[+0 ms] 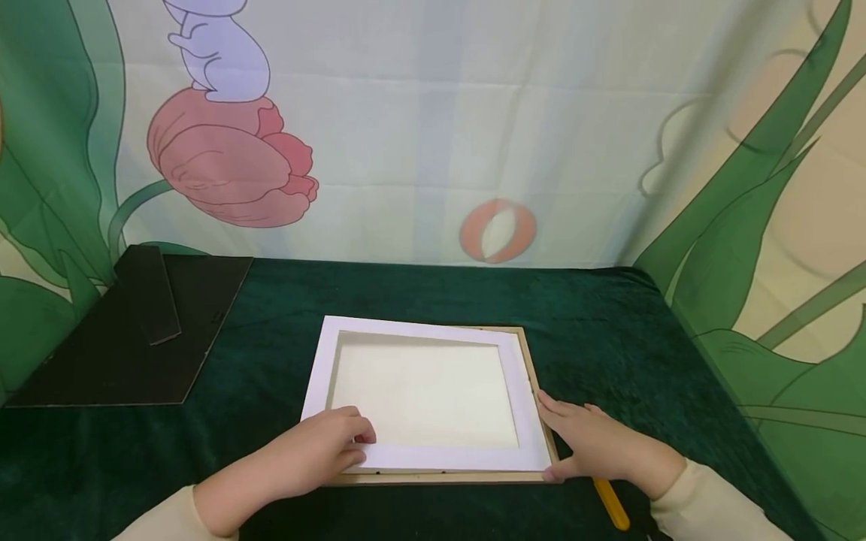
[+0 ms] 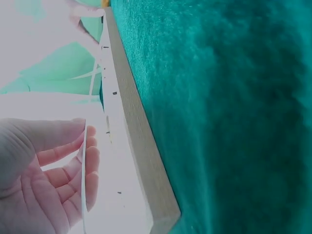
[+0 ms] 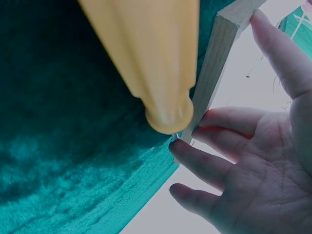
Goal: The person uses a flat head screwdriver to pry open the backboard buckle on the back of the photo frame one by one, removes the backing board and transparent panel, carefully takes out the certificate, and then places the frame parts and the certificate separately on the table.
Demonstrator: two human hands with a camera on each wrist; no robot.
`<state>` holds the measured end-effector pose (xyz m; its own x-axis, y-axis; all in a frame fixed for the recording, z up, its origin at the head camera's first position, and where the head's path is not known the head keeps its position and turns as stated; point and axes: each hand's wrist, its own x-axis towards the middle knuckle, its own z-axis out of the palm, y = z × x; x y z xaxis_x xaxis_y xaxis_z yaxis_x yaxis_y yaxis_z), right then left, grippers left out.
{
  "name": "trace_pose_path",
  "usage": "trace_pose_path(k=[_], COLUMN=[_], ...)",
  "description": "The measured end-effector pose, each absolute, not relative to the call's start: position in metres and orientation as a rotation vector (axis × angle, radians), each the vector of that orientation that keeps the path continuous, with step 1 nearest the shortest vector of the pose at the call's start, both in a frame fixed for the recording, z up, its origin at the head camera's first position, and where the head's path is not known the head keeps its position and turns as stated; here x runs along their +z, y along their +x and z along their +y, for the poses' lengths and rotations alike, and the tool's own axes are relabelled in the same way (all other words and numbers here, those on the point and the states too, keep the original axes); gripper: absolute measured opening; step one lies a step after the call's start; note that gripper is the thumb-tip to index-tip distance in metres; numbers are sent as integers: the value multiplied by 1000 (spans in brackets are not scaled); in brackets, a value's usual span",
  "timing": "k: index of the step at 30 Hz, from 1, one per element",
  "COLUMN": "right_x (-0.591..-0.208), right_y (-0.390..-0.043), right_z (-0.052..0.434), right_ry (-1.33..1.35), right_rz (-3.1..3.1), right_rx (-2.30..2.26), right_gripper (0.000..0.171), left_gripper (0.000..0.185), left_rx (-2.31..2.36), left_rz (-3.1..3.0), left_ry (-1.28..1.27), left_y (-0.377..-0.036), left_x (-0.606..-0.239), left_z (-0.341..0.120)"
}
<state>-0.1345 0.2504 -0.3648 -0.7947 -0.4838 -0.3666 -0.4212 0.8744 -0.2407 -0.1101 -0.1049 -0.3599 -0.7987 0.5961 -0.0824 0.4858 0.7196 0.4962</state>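
Note:
My left hand (image 1: 325, 447) pinches the lower left border of a white picture mat (image 1: 446, 458), thumb against curled fingers. In the left wrist view the mat's thin edge (image 2: 84, 180) runs between thumb and fingers. The mat lies slightly tilted over a pale wooden picture frame (image 1: 504, 477), its left side reaching past the frame. Through the mat's window a cream surface (image 1: 422, 391) shows. My right hand (image 1: 588, 436) touches the frame's right side, its fingers spread and fairly straight, the thumb at the near right corner (image 3: 239, 17).
A yellow handle with a thin metal shaft (image 1: 611, 505) lies by my right hand, partly hidden under it. At the left lies a black backing board (image 1: 196, 315) with a stand leg (image 1: 152, 300). Dark green cloth (image 1: 595, 323) covers the table, and a printed curtain (image 1: 379, 150) hangs behind.

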Motion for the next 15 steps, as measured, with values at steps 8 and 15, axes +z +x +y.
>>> trace_pose_path(k=[8,15], right_x=[-362,-362], right_y=[-137,-137], right_z=[247,246], right_ry=[-599,-594], right_rz=[2597,2591], right_rx=[-169,-182], right_gripper=[98,97], left_gripper=[13,14], left_rx=[692,722], left_rz=[2732,2784], left_ry=[828,713], left_y=[-107,-105], left_x=[-357,-354], left_z=[-119,-133])
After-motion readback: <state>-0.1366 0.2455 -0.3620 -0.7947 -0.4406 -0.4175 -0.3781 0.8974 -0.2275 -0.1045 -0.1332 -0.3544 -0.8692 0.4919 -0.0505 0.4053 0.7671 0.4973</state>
